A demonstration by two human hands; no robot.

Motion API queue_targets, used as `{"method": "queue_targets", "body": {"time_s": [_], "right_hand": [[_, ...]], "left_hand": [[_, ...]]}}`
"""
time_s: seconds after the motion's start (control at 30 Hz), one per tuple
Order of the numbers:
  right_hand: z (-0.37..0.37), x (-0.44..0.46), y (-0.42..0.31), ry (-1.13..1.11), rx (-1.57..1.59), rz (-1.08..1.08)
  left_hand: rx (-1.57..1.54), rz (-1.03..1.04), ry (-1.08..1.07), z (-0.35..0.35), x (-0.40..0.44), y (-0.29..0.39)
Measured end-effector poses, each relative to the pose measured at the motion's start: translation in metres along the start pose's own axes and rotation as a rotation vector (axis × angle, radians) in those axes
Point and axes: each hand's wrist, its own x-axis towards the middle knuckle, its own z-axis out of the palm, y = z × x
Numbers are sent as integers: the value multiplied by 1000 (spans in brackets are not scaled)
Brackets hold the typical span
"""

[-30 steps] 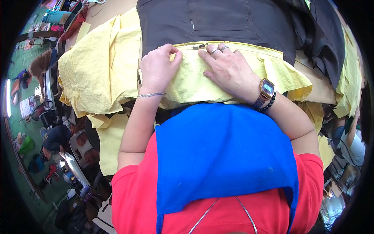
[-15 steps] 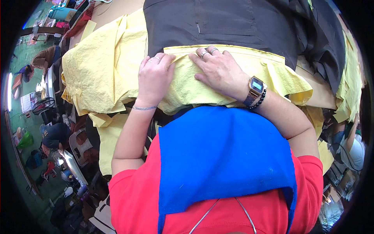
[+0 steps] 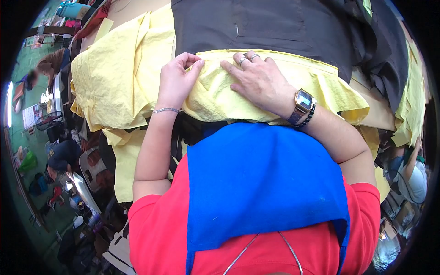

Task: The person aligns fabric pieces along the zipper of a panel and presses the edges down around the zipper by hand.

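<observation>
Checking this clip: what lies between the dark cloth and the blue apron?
In the head view, mainly the yellow fabric lies between the dark cloth and the blue apron, with the right hand flat on it.

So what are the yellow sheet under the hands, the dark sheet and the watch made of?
Yellow sheet: probably fabric, fairly matte; it wrinkles softly. Dark sheet: likely smooth cloth, since it drapes in loose folds; fibre unclear. Watch: metal or metallic-finished plastic, judging by its shiny gold-toned case.
</observation>
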Motion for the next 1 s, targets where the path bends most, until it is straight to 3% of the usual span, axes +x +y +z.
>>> {"method": "queue_targets", "body": {"time_s": [0.33,0.43,0.53,1.0], "right_hand": [[3,1,1,11,-23,-15],[3,3,0,7,-8,-12],[1,5,0,-4,6,-12],[1,6,-1,-12,-2,-2]], "left_hand": [[1,-95,-33,-1,6,3],[153,-48,-14,-6,3,18],[206,-130,-30,-10,-2,19],[282,-54,15,-10,1,16]]}}
